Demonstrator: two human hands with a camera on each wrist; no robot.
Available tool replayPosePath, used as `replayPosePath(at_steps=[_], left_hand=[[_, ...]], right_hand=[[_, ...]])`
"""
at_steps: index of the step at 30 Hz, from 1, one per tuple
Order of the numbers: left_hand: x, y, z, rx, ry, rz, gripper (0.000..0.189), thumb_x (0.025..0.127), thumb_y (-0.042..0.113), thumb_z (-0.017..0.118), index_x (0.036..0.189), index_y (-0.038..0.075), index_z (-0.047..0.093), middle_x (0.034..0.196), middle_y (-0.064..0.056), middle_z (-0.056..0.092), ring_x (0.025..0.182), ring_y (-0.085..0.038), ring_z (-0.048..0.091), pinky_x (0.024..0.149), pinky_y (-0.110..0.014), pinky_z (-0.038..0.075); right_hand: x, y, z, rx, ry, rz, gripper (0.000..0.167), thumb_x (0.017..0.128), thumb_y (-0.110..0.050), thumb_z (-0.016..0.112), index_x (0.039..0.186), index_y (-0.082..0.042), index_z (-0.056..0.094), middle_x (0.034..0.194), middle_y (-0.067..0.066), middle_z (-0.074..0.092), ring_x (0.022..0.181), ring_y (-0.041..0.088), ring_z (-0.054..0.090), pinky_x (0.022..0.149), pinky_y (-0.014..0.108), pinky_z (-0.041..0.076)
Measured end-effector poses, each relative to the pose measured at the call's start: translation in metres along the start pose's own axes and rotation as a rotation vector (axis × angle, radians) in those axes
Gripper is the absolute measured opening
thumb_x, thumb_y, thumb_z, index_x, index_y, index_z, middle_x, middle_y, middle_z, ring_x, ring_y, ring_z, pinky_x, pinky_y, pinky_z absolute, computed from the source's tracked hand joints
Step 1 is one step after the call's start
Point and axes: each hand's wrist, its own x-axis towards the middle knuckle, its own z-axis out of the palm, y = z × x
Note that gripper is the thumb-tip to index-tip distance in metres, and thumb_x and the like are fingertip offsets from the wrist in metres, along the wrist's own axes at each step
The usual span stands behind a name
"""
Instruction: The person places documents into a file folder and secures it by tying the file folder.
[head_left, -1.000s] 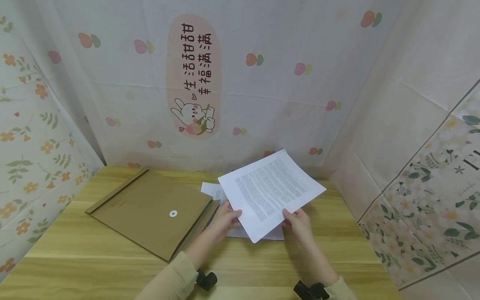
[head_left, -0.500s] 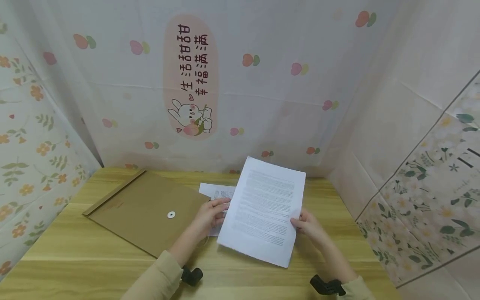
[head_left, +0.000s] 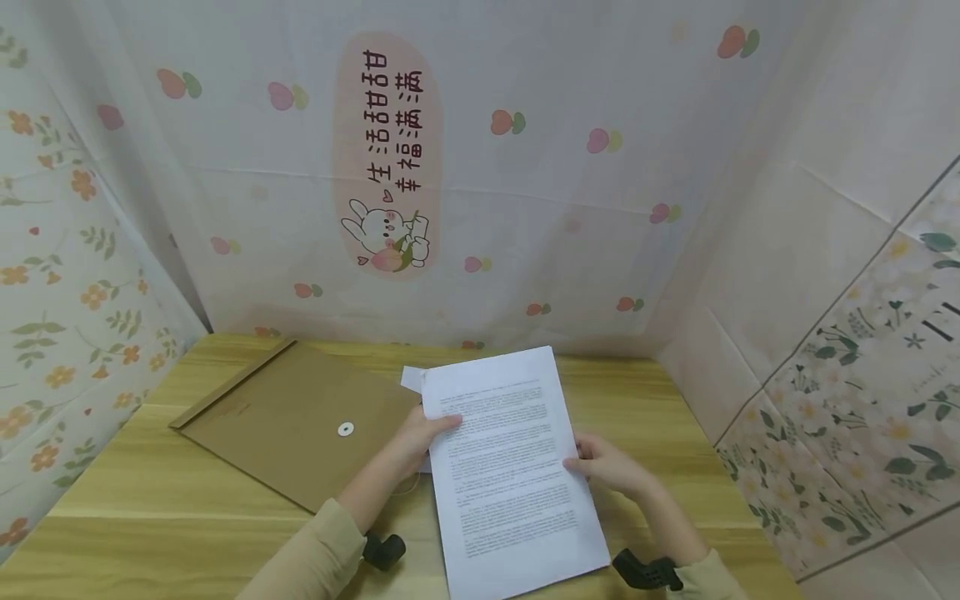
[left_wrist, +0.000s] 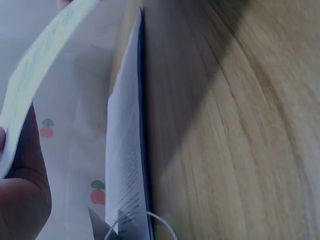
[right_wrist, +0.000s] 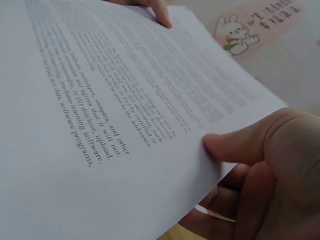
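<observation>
Both hands hold a printed paper sheaf (head_left: pixel 502 483) upright lengthwise above the table, its lower end toward the person. My left hand (head_left: pixel 411 440) pinches the sheaf's upper left edge, thumb on the printed face and the other fingers hidden behind. At the right edge, my right hand (head_left: pixel 613 468) pinches it too; in the right wrist view the thumb (right_wrist: pixel 235 145) presses on the page and the fingers curl beneath. Another stack of printed paper (left_wrist: pixel 125 135) lies on the table under the held one, mostly covered in the head view.
A brown document envelope (head_left: pixel 292 417) with a white button (head_left: pixel 346 429) lies on the left of the wooden table (head_left: pixel 225 550). Its thin string (head_left: pixel 410 485) trails near the left wrist. Patterned cloth (head_left: pixel 570 208) hangs behind the table and at both sides.
The held sheaf has turned from a slant to nearly upright and come lower, toward the person. My left fingers, loose at its edge half a second ago, now pinch it with the thumb on top.
</observation>
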Motion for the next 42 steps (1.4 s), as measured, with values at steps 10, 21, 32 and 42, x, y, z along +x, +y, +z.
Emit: replayPosePath(at_steps=[10, 21, 32, 42], left_hand=[[-0.004, 0.008, -0.003, -0.146, 0.191, 0.045, 0.035, 0.092, 0.008, 0.059, 0.125, -0.003, 0.053, 0.106, -0.016, 0.068, 0.090, -0.028, 0.068, 0.075, -0.038, 0.056], [-0.002, 0.017, -0.001, -0.299, 0.385, 0.107, 0.033, 0.094, 0.009, 0.058, 0.126, 0.002, 0.051, 0.112, -0.008, 0.066, 0.096, -0.020, 0.066, 0.084, -0.030, 0.052], [-0.005, 0.016, -0.002, -0.338, 0.413, 0.147, 0.036, 0.097, 0.009, 0.053, 0.132, 0.002, 0.046, 0.121, -0.009, 0.062, 0.100, -0.017, 0.064, 0.088, -0.030, 0.051], [-0.018, 0.014, -0.033, -0.093, 0.390, 0.093, 0.036, 0.098, 0.012, 0.053, 0.127, -0.009, 0.049, 0.095, -0.008, 0.068, 0.078, -0.015, 0.067, 0.066, -0.025, 0.055]], right_hand=[[-0.003, 0.015, 0.007, 0.136, 0.178, 0.042, 0.040, 0.093, -0.011, 0.061, 0.118, 0.019, 0.052, 0.096, 0.015, 0.069, 0.081, 0.019, 0.066, 0.069, 0.032, 0.055], [0.013, 0.021, 0.047, 0.849, 0.635, 0.064, 0.014, 0.095, 0.000, 0.053, 0.095, -0.009, 0.064, 0.088, 0.001, 0.069, 0.080, 0.012, 0.065, 0.069, 0.023, 0.053], [0.021, 0.001, 0.081, 0.582, 0.703, 0.062, 0.025, 0.092, 0.004, 0.057, 0.114, 0.015, 0.052, 0.088, 0.013, 0.070, 0.073, 0.018, 0.069, 0.063, 0.029, 0.056], [-0.003, 0.006, 0.052, 0.214, 0.757, -0.010, 0.022, 0.091, 0.007, 0.058, 0.105, 0.023, 0.054, 0.080, 0.021, 0.067, 0.057, 0.015, 0.064, 0.051, 0.026, 0.053]])
